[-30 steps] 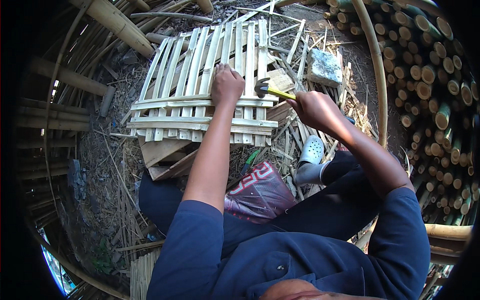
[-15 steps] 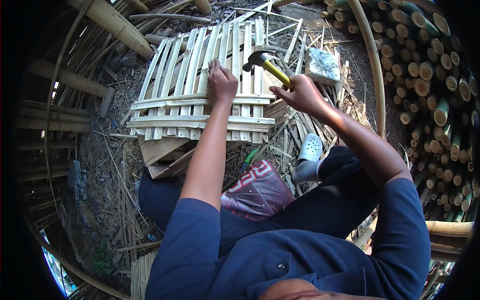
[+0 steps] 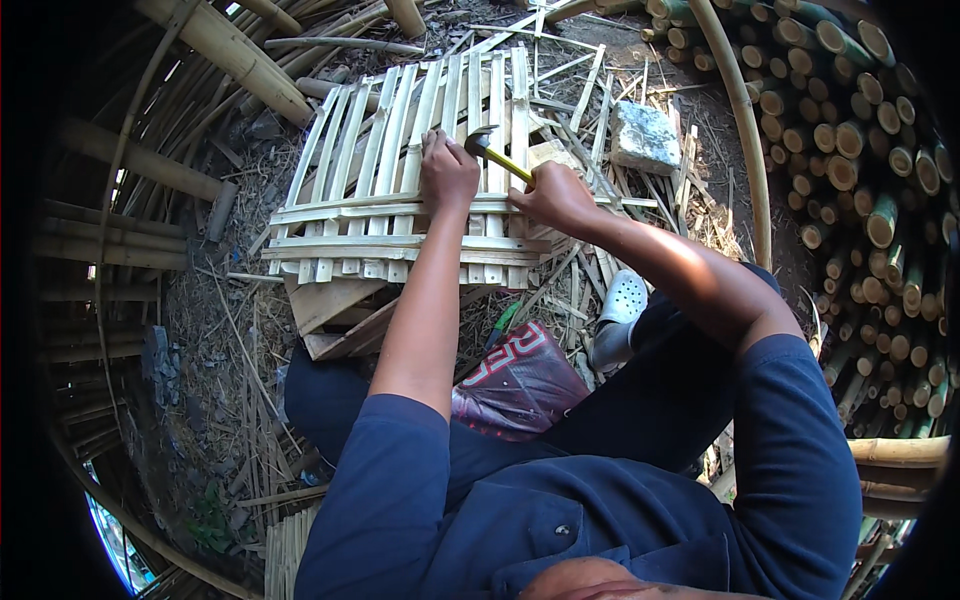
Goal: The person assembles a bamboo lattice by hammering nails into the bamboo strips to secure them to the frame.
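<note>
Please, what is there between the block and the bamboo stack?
In the head view, strips, ground and a curved pole show between the block and the stack.

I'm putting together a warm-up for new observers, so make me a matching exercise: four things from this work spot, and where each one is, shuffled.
Things:
1. Hammer
2. Pale block
3. Clog with holes
4. Bamboo poles

Places:
A. Stacked at the picture's right side, cut ends showing
B. At the end of a dark trouser leg
C. Gripped in the right hand
D. On the littered ground, beyond the right hand and to its right

Pairs: 1-C, 2-D, 3-B, 4-A
</note>
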Tool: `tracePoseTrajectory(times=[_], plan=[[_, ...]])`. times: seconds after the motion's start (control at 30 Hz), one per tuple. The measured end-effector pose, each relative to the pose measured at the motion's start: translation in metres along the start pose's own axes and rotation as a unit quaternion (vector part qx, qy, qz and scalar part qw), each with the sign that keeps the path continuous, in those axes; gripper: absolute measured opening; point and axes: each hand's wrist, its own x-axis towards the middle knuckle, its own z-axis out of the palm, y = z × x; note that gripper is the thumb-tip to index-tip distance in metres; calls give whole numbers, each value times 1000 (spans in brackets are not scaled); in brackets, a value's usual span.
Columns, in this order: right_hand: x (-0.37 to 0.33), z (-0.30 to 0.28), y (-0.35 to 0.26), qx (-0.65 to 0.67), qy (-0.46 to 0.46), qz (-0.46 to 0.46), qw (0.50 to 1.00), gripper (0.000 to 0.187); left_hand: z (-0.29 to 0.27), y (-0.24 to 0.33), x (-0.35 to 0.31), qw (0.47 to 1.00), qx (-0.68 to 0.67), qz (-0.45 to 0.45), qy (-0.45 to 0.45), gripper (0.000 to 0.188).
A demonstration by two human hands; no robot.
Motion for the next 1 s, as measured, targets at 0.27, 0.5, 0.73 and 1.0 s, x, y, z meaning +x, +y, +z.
tracePoseTrajectory(times=[0.27,0.5,0.73,1.0], plan=[[4,-6,6,-3,-55,-30,998,44,-1,0,-1,1000,-3,-2,-9,51],[14,-5,12,-8,-71,-66,995,45,-4,3,-2,1000,-9,-9,-12,52],[18,-3,20,7,-71,-98,993,42,-2,2,-1,1000,-10,-7,-16,52],[17,-6,20,15,-75,-111,991,43,-2,-1,0,1000,-16,-8,-18,52]])
